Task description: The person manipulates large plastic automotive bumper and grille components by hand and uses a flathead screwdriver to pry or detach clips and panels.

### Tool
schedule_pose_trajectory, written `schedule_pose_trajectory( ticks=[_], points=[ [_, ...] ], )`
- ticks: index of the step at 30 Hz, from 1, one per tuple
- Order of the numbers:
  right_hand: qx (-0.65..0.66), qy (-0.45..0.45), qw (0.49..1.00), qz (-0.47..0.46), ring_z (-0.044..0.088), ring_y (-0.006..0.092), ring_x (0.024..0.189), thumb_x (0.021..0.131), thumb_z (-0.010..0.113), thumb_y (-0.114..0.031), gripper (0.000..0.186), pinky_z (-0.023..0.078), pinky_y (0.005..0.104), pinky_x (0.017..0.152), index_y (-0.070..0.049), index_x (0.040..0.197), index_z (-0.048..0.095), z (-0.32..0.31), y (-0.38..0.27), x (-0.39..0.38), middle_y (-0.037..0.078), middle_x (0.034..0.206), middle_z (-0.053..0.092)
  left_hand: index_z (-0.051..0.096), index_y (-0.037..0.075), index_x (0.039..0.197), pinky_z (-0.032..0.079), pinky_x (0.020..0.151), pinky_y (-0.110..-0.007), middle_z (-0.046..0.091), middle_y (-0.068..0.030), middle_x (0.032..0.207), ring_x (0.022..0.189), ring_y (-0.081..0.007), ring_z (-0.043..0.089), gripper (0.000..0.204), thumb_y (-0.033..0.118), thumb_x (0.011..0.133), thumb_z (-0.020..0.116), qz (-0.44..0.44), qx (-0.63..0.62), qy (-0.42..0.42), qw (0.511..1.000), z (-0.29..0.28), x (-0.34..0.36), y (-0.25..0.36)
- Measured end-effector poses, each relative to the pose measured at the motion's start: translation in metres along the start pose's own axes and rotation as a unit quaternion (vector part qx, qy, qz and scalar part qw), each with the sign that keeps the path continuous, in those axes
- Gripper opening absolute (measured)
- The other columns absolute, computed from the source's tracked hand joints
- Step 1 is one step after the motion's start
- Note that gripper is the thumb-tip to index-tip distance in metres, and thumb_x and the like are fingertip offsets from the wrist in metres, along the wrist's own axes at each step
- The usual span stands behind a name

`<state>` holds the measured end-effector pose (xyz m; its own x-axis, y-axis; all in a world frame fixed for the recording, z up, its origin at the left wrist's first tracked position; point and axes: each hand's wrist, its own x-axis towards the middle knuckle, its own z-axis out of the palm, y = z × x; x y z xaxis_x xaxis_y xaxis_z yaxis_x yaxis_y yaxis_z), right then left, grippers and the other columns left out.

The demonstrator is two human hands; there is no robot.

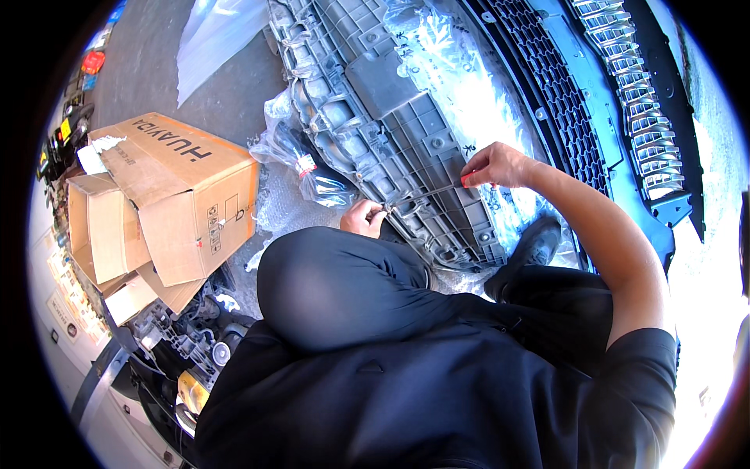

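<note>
My right hand (496, 166) grips the red handle (470, 178) of a long thin tool, seemingly a screwdriver, whose shaft (430, 192) points left across a large grey ribbed plastic car part (391, 133). My left hand (361, 217) has its fingers curled at the near left edge of that part, by the tool's far end; what it grips there is too small to make out. A clear bag of dark pieces (320, 187) lies just beside the part, above my left hand. Plastic wrap (457, 70) lies along the part's right side.
A black honeycomb grille (566, 117), a slatted chrome strip (641, 109) and blue-lit panels lie at the right. Open cardboard boxes (187, 211) stand at the left on bubble wrap, with assorted parts (187, 336) below. My bent knee and dark shoe (535, 242) flank the work.
</note>
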<state>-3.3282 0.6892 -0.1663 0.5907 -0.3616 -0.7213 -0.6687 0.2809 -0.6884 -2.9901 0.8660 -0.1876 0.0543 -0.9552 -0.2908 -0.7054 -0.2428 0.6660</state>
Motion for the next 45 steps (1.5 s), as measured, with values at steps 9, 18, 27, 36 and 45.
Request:
schedule_pose_trajectory(
  ticks=[9, 18, 27, 36, 45],
  points=[
    [0.022, 0.001, 1.0, 0.0, 0.067, 0.0134, 0.077, 0.086, 0.078, -0.031, 0.025, 0.056, 0.0301, 0.069, -0.014, 0.104, 0.08, 0.002, 0.005, 0.002, 0.003, 0.094, 0.077, 0.069, 0.002, 0.091, 0.054, 0.062, -0.03, 0.071, -0.0095, 0.082, 0.07, -0.0176, 0.07, 0.013, 0.005, 0.081, 0.077, -0.006, 0.006, 0.004, 1.0, 0.001, 0.0, 0.0],
    [-0.226, 0.114, 0.955, -0.154, 0.07, 0.0229, 0.097, 0.079, 0.084, -0.029, 0.033, 0.054, 0.0345, 0.092, -0.011, 0.106, 0.077, 0.014, 0.0, -0.012, 0.011, 0.102, 0.075, 0.069, 0.001, 0.091, 0.051, 0.059, -0.03, 0.068, -0.0099, 0.078, 0.065, -0.0178, 0.066, 0.014, 0.005, 0.08, 0.077, 0.023, 0.013, 0.019, 0.999, 0.003, -0.002, -0.004],
    [0.062, -0.156, 0.957, 0.235, 0.056, 0.009, 0.053, 0.092, 0.066, -0.057, 0.051, 0.037, 0.0226, 0.044, -0.008, 0.078, 0.069, -0.004, -0.029, 0.017, 0.006, 0.076, 0.068, 0.069, 0.0, 0.092, 0.051, 0.059, -0.032, 0.067, -0.0105, 0.081, 0.068, -0.021, 0.066, 0.014, 0.003, 0.08, 0.076, 0.056, 0.012, 0.017, 0.998, 0.004, -0.001, -0.016],
    [-0.157, -0.088, 0.971, 0.156, 0.064, 0.0216, 0.06, 0.087, 0.065, -0.068, 0.063, 0.052, 0.0347, 0.057, -0.006, 0.083, 0.076, 0.015, -0.052, 0.011, 0.007, 0.072, 0.068, 0.069, 0.001, 0.095, 0.054, 0.068, -0.04, 0.068, -0.0149, 0.087, 0.08, -0.0356, 0.067, 0.014, 0.005, 0.082, 0.074, 0.14, 0.054, 0.029, 0.988, 0.008, 0.001, -0.026],
    [-0.431, 0.073, 0.888, -0.142, 0.072, 0.0306, 0.084, 0.09, 0.064, -0.06, 0.056, 0.057, 0.04, 0.077, -0.006, 0.1, 0.073, 0.031, -0.044, -0.012, 0.011, 0.085, 0.072, 0.07, 0.003, 0.094, 0.054, 0.068, -0.041, 0.069, -0.0138, 0.088, 0.079, -0.035, 0.068, 0.013, 0.006, 0.082, 0.075, 0.128, 0.061, 0.067, 0.988, 0.015, -0.003, -0.025]
  ],
)
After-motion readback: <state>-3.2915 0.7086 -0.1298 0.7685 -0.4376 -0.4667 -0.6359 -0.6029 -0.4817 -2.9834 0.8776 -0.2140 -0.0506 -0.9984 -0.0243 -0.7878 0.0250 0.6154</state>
